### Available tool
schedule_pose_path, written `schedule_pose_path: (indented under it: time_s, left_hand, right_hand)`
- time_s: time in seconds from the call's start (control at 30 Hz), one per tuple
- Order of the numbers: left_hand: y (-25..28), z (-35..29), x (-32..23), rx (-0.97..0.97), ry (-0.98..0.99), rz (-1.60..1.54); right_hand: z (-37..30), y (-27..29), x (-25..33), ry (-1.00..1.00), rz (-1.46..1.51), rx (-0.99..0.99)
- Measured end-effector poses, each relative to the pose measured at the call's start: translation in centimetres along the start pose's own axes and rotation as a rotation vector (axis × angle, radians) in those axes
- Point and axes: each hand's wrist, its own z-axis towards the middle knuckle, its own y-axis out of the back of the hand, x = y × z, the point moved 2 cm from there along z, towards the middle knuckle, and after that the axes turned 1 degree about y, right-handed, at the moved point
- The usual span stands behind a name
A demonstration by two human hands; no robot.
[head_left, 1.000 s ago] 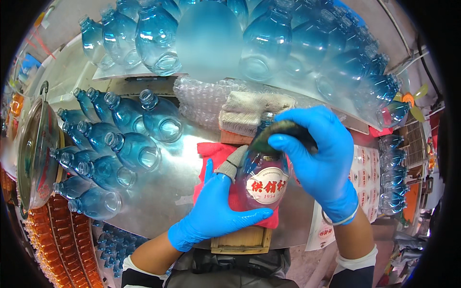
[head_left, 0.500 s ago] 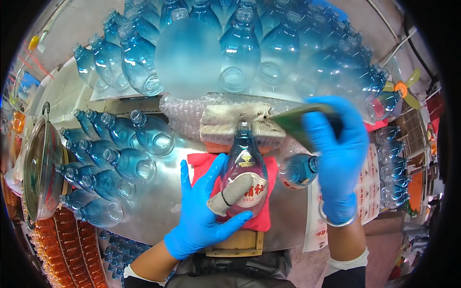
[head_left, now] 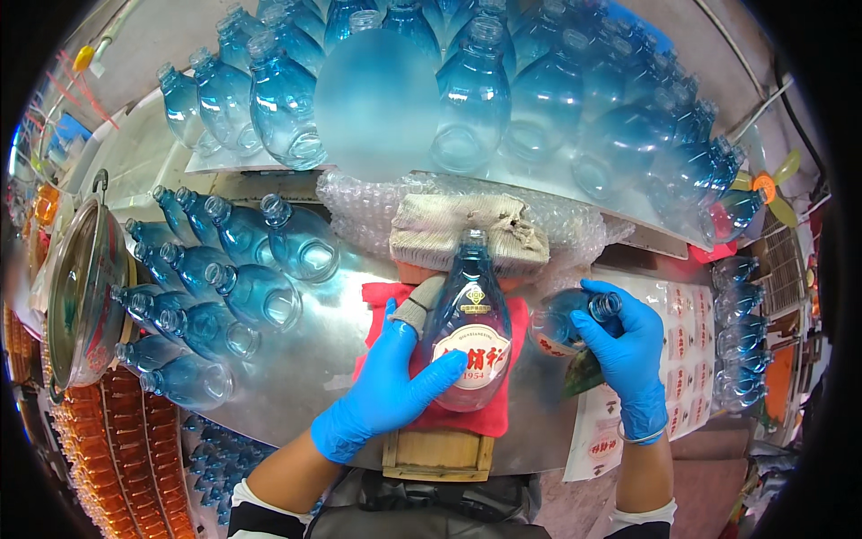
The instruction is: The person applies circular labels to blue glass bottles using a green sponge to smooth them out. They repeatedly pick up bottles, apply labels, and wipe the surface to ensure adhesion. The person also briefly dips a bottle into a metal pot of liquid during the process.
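Note:
A blue glass bottle (head_left: 471, 310) with a pale label bearing red print lies on a red cloth (head_left: 382, 301), its neck on a folded cream cloth (head_left: 449, 229). My left hand (head_left: 382, 382), blue-gloved with a grey finger cover, grips its left side, the thumb resting at the label's edge. To the right, my right hand (head_left: 628, 346), also gloved, has thumb and forefinger around the neck of a second blue bottle (head_left: 557, 316), which also carries red print. A dark green flat piece (head_left: 582, 375) shows beneath that hand; whether the hand still holds it is hidden.
Rows of blue bottles (head_left: 471, 108) stand at the back, and several lie at left (head_left: 256, 296). Label sheets (head_left: 678, 359) spread at right. Bubble wrap (head_left: 359, 207) lies behind the cloth. A wooden block (head_left: 437, 455) sits at the near edge, orange bottles (head_left: 117, 458) at lower left.
My right hand has come down from beside the cream cloth, with the green piece, to the second bottle's neck. My left covered finger has slid off the label to the bottle's left side.

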Motion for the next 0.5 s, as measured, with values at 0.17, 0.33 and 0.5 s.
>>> schedule_pose_path:
  time_s: [0.17, 0.33, 0.5]
  left_hand:
    - [-0.1, 0.2, -0.2, 0.022, -0.004, -0.018]
    - [0.7, 0.3, 0.1, 0.053, -0.038, 0.007]
    - [0.7, 0.7, 0.3, 0.111, -0.034, -0.01]
  right_hand:
    - [0.1, 0.2, -0.4, -0.004, 0.055, -0.049]
    - [-3.4, 0.3, -0.1, 0.094, 0.057, -0.353]
    - [-7.6, -3.8, 1.7, -0.123, 0.559, -0.108]
